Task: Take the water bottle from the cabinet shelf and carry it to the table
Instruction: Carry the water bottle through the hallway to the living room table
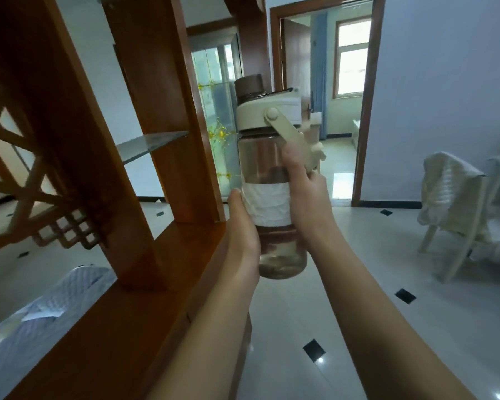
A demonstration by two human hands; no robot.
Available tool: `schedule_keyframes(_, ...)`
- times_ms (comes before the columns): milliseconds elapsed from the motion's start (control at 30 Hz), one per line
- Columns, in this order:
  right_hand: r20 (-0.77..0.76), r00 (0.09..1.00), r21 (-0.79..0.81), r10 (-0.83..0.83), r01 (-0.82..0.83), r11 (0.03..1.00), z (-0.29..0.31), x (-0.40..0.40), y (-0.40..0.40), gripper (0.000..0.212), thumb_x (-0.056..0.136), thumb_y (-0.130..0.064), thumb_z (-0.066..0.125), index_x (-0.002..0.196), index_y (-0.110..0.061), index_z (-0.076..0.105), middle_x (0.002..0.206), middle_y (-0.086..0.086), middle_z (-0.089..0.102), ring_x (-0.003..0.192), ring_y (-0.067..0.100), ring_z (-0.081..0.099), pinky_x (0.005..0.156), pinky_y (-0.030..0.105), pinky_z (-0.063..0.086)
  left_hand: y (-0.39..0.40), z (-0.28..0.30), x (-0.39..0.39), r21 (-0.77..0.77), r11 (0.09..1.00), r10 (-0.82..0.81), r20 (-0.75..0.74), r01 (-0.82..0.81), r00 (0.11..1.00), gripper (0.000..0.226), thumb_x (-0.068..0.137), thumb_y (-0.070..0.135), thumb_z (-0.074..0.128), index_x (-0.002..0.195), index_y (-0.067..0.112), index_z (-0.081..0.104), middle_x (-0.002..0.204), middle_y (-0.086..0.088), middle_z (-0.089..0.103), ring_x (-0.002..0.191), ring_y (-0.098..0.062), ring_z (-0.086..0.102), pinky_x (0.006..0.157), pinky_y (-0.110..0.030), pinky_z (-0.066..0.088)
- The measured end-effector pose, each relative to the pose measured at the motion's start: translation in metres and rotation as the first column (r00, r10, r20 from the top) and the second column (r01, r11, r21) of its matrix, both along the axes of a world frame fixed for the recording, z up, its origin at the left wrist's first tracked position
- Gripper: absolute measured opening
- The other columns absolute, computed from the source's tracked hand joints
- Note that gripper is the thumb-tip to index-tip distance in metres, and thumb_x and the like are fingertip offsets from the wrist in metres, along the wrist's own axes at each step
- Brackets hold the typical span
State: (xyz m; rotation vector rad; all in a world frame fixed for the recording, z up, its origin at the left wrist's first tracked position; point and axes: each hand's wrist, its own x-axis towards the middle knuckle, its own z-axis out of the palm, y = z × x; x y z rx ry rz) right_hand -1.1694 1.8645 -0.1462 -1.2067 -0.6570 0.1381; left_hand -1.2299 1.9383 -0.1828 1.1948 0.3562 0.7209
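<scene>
Pale tiled floor (344, 327) runs ahead to an open doorway (321, 105), with the wooden cabinet (156, 125) and its glass shelf (152, 142) standing to the left. Clear of that shelf, the water bottle (267, 174) is upright in the air just off the cabinet's corner, carried by both hands. The left hand (241, 241) cups its lower side with the thumb laid along the white label band; the right hand (306, 197) has its grip wrapped round the middle of the body, fingers also hooked at the cream carry strap (293, 140) (the lid looks closed, though that is a judgement). No worktop is in view, only a draped chair (456, 209) to the right. For the carry, I would keep the bottle upright, hold it with both hands, and swing it wide of the cabinet post before turning.
</scene>
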Motion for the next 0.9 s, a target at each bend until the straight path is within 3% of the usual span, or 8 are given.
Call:
schedule_keyframes(67, -0.004, 1.0, -0.009, -0.01, 0.01, 1.0, -0.004, 0.016, 0.012, 0.067, 0.067, -0.078, 0.055, 0.106, -0.025, 0.068, 0.094, 0.002, 0.078, 0.088, 0.013, 0.075, 0.076, 0.027, 0.061, 0.011, -0.002, 0.015, -0.001, 1.0, -0.018, -0.023, 0.018, 1.0, 0.047, 0.101, 0.059, 0.03, 0.101, 0.036, 0.071, 0.087, 0.004, 0.079, 0.086, -0.021, 0.075, 0.067, -0.032, 0.058)
schedule_keyframes(233, 0.006, 0.994, -0.026, -0.107, 0.107, 0.994, -0.008, 0.063, 0.042, 0.08, 0.068, -0.078, 0.053, 0.116, -0.016, 0.067, 0.093, 0.0, 0.075, 0.088, 0.011, 0.073, 0.066, 0.016, 0.054, 0.047, -0.008, 0.069, 0.036, 0.997, -0.068, -0.045, 0.069, 0.997, 0.046, 0.101, 0.058, 0.029, 0.101, 0.036, 0.07, 0.085, 0.002, 0.079, 0.084, -0.022, 0.076, 0.064, -0.031, 0.059)
schedule_keyframes(400, 0.054, 0.974, -0.064, -0.219, 0.223, 0.973, 0.009, 0.117, 0.076, 0.055, 0.07, -0.077, 0.052, 0.094, -0.029, 0.066, 0.097, 0.013, 0.074, 0.092, 0.027, 0.073, 0.086, 0.047, 0.06, 0.086, -0.001, 0.141, 0.015, 0.983, -0.182, -0.016, 0.182, 0.983, 0.06, 0.092, 0.067, 0.03, 0.133, 0.033, 0.056, 0.115, -0.007, 0.072, 0.1, -0.027, 0.071, 0.072, -0.035, 0.061)
schedule_keyframes(500, 0.067, 0.954, -0.074, -0.291, 0.295, 0.953, 0.023, 0.148, 0.094, 0.069, 0.068, -0.078, 0.051, 0.099, -0.019, 0.068, 0.096, 0.02, 0.073, 0.09, 0.035, 0.072, 0.086, 0.053, 0.058, 0.106, 0.014, 0.18, 0.014, 0.973, -0.232, 0.018, 0.232, 0.973, 0.051, 0.096, 0.064, 0.03, 0.123, 0.035, 0.062, 0.109, -0.007, 0.073, 0.095, -0.027, 0.072, 0.06, -0.029, 0.061)
schedule_keyframes(600, 0.068, 0.937, -0.053, -0.344, 0.348, 0.936, 0.031, 0.178, 0.104, 0.077, 0.066, -0.078, 0.05, 0.1, -0.012, 0.07, 0.093, 0.021, 0.073, 0.087, 0.033, 0.072, 0.074, 0.043, 0.06, 0.121, 0.022, 0.218, 0.038, 0.957, -0.29, 0.053, 0.288, 0.956, 0.045, 0.099, 0.06, 0.032, 0.116, 0.038, 0.067, 0.102, -0.005, 0.077, 0.092, -0.026, 0.075, 0.064, -0.033, 0.061)
schedule_keyframes(700, 0.045, 0.93, -0.064, -0.366, 0.368, 0.928, 0.034, 0.21, 0.111, 0.078, 0.069, -0.077, 0.051, 0.105, -0.01, 0.068, 0.09, 0.01, 0.074, 0.084, 0.023, 0.073, 0.07, 0.028, 0.059, 0.131, 0.023, 0.252, 0.073, 0.937, -0.348, 0.081, 0.343, 0.934, 0.045, 0.099, 0.06, 0.031, 0.086, 0.053, 0.074, 0.086, 0.006, 0.08, 0.082, -0.015, 0.077, 0.057, -0.027, 0.06)
schedule_keyframes(800, 0.036, 0.928, -0.076, -0.372, 0.373, 0.925, 0.033, 0.245, 0.116, 0.072, 0.075, -0.07, 0.05, 0.106, -0.008, 0.068, 0.088, 0.011, 0.072, 0.081, 0.019, 0.072, 0.07, 0.028, 0.057, 0.14, 0.021, 0.288, 0.044, 0.927, -0.376, 0.064, 0.373, 0.925, 0.043, 0.096, 0.064, 0.034, 0.096, 0.045, 0.073, 0.089, 0.001, 0.08, 0.082, -0.019, 0.077, 0.056, -0.029, 0.06)
schedule_keyframes(900, 0.041, 0.925, -0.056, -0.377, 0.379, 0.924, 0.031, 0.284, 0.116, 0.07, 0.076, -0.069, 0.05, 0.101, -0.008, 0.069, 0.077, 0.004, 0.07, 0.064, 0.007, 0.069, 0.056, 0.018, 0.054, 0.142, 0.021, 0.328, 0.022, 0.926, -0.378, 0.032, 0.377, 0.925, 0.049, 0.09, 0.067, 0.037, 0.112, 0.036, 0.068, 0.099, -0.006, 0.079, 0.086, -0.026, 0.077, 0.059, -0.034, 0.06)
